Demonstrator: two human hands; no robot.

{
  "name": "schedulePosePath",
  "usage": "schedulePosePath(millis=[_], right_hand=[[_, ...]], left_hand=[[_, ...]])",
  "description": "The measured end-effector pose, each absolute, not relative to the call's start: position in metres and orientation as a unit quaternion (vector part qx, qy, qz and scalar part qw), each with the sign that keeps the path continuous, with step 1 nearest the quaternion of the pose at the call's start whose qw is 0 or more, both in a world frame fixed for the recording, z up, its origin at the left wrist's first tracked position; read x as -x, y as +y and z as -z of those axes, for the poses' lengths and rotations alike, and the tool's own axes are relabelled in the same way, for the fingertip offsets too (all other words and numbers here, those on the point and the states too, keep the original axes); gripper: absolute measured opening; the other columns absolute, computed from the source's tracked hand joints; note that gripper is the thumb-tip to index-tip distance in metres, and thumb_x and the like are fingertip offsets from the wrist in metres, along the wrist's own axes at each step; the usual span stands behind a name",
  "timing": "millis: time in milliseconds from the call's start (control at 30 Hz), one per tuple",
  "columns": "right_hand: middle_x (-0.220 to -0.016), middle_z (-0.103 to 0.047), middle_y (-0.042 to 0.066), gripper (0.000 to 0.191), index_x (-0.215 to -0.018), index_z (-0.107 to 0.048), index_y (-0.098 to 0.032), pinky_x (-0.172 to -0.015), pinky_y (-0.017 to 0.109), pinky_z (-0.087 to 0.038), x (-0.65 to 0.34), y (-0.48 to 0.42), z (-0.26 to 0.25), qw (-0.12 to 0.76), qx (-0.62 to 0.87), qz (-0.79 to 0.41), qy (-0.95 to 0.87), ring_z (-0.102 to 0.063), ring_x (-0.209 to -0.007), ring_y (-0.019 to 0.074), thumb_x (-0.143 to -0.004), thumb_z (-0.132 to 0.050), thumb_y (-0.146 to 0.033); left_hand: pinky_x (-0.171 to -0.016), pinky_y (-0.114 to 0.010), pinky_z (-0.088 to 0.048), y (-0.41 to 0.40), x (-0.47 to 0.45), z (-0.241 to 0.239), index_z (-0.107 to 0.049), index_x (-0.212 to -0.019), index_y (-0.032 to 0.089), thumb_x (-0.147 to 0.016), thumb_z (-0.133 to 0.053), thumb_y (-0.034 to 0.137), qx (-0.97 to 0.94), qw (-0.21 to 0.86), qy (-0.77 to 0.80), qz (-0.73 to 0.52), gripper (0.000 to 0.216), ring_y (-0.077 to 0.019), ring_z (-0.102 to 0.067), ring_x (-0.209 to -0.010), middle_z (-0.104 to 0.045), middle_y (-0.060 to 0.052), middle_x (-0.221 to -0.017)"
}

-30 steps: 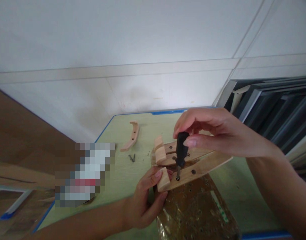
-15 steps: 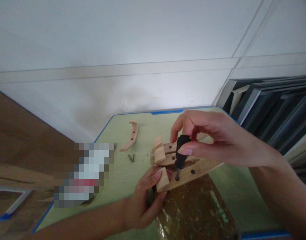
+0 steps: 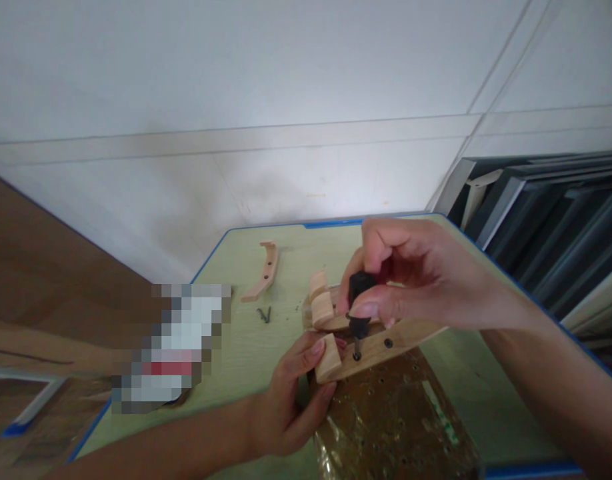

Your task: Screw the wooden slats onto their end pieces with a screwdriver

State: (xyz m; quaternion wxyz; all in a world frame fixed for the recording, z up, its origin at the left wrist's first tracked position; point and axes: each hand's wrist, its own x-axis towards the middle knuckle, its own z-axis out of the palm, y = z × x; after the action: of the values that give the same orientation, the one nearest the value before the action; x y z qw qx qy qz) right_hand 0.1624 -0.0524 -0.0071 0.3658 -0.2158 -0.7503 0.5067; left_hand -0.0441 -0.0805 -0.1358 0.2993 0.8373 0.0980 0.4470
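Observation:
My right hand [image 3: 416,277] is closed round a short black-handled screwdriver [image 3: 357,303], held upright with its tip in a screw hole of a pale wooden assembly [image 3: 376,347]. The assembly has several curved wooden arms with rounded ends and dark screws. My left hand [image 3: 291,393] grips the near rounded end of the front arm, thumb and fingers pinched on it. The assembly rests on a brown perforated board [image 3: 396,420] wrapped in clear film.
A loose curved wooden piece [image 3: 263,272] and a few dark screws [image 3: 264,315] lie on the pale green, blue-edged table [image 3: 226,347]. A blurred-out patch [image 3: 176,347] sits at the table's left edge. Dark framed panels [image 3: 551,213] lean at the right; a white wall stands behind.
My right hand has curled its fingers tighter round the screwdriver handle and turned on it. The left hand and the wooden assembly have stayed put.

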Motion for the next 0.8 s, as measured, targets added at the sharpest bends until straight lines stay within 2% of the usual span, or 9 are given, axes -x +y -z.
schedulePosePath(millis=[67, 167, 300, 533, 800], right_hand=[[-0.076, -0.062, 0.001, 0.023, -0.082, -0.041, -0.016, -0.047, 0.015, -0.044, -0.162, -0.051, 0.007, 0.364, 0.207, -0.522, -0.743, -0.058, -0.059, 0.0067, -0.076, -0.063, -0.015], [-0.082, -0.062, 0.003, 0.024, -0.099, -0.048, -0.013, -0.049, 0.013, -0.044, -0.164, -0.048, 0.005, 0.354, 0.187, -0.515, -0.758, -0.057, -0.065, 0.0059, -0.078, -0.060, -0.014], [-0.082, -0.063, 0.005, 0.020, -0.097, -0.061, -0.005, -0.055, 0.012, -0.047, -0.168, -0.046, 0.003, 0.327, 0.173, -0.493, -0.787, -0.055, -0.064, 0.0039, -0.080, -0.057, -0.015], [-0.091, -0.066, 0.008, 0.032, -0.116, -0.057, -0.010, -0.063, 0.016, -0.050, -0.181, -0.039, 0.001, 0.265, 0.184, -0.490, -0.810, -0.058, -0.068, 0.0058, -0.091, -0.042, -0.022], [-0.093, -0.065, 0.011, 0.028, -0.110, -0.060, -0.007, -0.060, 0.018, -0.051, -0.181, -0.040, 0.002, 0.278, 0.178, -0.502, -0.800, -0.059, -0.067, 0.0072, -0.089, -0.045, -0.021]], left_hand=[[-0.091, -0.039, -0.043, -0.080, 0.044, 0.136, -0.016, -0.136, 0.016, -0.071, -0.044, -0.006, -0.835, 0.302, 0.098, -0.449, 0.074, -0.0237, -0.045, -0.111, -0.048, -0.012, -0.113], [-0.090, -0.039, -0.044, -0.081, 0.045, 0.137, -0.016, -0.136, 0.017, -0.072, -0.044, -0.005, -0.830, 0.309, 0.098, -0.453, 0.074, -0.0235, -0.047, -0.108, -0.048, -0.012, -0.113], [-0.090, -0.040, -0.044, -0.081, 0.046, 0.138, -0.016, -0.136, 0.018, -0.073, -0.044, -0.004, -0.831, 0.307, 0.098, -0.454, 0.073, -0.0243, -0.046, -0.109, -0.048, -0.012, -0.112], [-0.089, -0.041, -0.043, -0.081, 0.045, 0.139, -0.014, -0.135, 0.016, -0.068, -0.044, -0.008, -0.834, 0.305, 0.091, -0.451, 0.077, -0.0231, -0.046, -0.107, -0.046, -0.012, -0.112], [-0.091, -0.042, -0.042, -0.080, 0.044, 0.140, -0.014, -0.135, 0.015, -0.067, -0.043, -0.009, -0.836, 0.303, 0.090, -0.449, 0.078, -0.0242, -0.044, -0.109, -0.044, -0.012, -0.113]])
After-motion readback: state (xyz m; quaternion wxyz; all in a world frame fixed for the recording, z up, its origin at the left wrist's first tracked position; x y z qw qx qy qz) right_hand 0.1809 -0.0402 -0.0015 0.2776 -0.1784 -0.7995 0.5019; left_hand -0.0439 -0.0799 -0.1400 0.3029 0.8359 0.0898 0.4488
